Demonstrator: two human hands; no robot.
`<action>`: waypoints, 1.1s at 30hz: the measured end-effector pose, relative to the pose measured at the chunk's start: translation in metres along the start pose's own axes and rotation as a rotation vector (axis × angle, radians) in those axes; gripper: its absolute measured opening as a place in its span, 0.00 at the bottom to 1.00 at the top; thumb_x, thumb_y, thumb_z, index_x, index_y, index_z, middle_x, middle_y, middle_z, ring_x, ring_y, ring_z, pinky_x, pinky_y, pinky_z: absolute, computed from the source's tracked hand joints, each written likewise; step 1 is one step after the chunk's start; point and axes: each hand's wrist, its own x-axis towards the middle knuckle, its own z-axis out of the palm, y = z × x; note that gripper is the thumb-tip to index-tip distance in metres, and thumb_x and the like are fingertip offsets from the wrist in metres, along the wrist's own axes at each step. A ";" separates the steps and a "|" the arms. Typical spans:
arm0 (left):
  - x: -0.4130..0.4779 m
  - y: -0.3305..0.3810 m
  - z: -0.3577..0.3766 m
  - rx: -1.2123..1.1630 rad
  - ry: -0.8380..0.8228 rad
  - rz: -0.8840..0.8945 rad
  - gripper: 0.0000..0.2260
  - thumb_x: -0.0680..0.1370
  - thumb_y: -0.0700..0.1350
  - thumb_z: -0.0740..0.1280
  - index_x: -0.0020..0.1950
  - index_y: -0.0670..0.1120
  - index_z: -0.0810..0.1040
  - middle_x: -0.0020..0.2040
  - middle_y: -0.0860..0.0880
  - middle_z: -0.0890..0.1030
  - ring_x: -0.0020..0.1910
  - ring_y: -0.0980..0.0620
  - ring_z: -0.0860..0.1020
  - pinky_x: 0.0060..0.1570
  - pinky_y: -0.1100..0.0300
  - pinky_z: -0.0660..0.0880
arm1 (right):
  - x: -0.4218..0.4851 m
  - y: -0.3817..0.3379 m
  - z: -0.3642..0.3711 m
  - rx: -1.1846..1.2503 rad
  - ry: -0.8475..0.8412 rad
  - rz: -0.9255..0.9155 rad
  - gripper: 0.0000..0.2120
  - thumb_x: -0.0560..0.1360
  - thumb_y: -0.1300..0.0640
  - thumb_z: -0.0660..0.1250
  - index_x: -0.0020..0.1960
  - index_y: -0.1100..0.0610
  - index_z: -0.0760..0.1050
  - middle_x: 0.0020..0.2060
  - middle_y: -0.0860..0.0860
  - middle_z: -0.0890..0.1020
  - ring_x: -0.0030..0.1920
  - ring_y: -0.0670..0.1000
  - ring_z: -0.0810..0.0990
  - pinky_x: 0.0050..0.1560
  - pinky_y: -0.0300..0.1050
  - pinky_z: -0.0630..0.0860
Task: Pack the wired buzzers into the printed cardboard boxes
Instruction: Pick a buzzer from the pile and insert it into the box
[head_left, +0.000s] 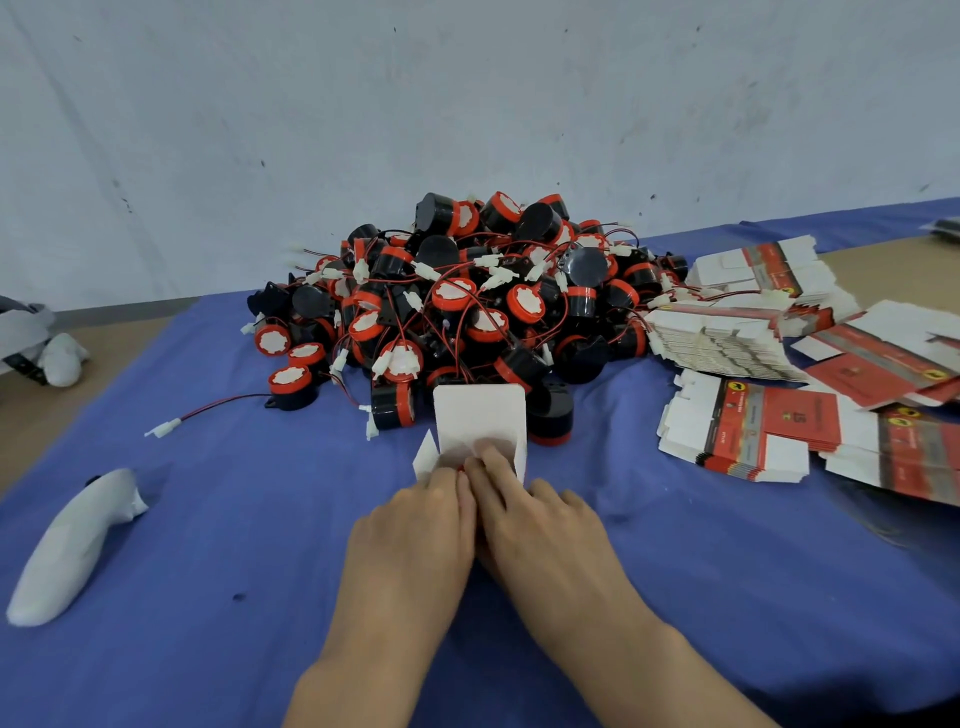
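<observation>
A small cardboard box (480, 415) stands open in front of me, its white inner flap raised toward the pile. My left hand (415, 530) and my right hand (540, 525) lie side by side at the box's near end, fingers curled over it and gripping it. What lies inside the box is hidden by my fingers. A big heap of black and red wired buzzers (467, 301) rises just behind the box. One loose buzzer (291, 387) with a trailing red wire lies at the heap's left edge.
Stacks of flat printed red and white boxes (753, 426) lie fanned out at the right on the blue cloth (234, 519). A white wrapped handle-shaped object (72, 545) lies at the left. Another white bundle (57, 358) sits at the far left edge.
</observation>
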 end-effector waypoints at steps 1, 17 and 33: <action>-0.002 0.000 0.000 -0.023 0.005 0.004 0.11 0.85 0.50 0.50 0.58 0.55 0.72 0.44 0.57 0.77 0.38 0.57 0.74 0.36 0.63 0.73 | 0.000 0.000 0.001 -0.015 -0.012 -0.008 0.25 0.57 0.53 0.82 0.54 0.51 0.85 0.60 0.46 0.84 0.25 0.48 0.74 0.28 0.41 0.59; -0.005 -0.002 -0.010 -0.171 0.334 0.141 0.15 0.75 0.37 0.72 0.62 0.46 0.79 0.51 0.49 0.82 0.37 0.48 0.82 0.20 0.56 0.74 | 0.002 0.017 0.002 0.293 -0.261 -0.012 0.25 0.84 0.48 0.57 0.79 0.49 0.57 0.75 0.45 0.64 0.49 0.54 0.75 0.49 0.47 0.69; 0.006 -0.009 -0.004 -0.131 0.327 0.100 0.03 0.76 0.40 0.74 0.48 0.44 0.82 0.46 0.49 0.80 0.38 0.49 0.80 0.21 0.56 0.74 | 0.002 0.024 -0.001 0.309 -0.327 -0.052 0.26 0.83 0.46 0.58 0.79 0.48 0.56 0.75 0.42 0.62 0.51 0.52 0.73 0.52 0.46 0.71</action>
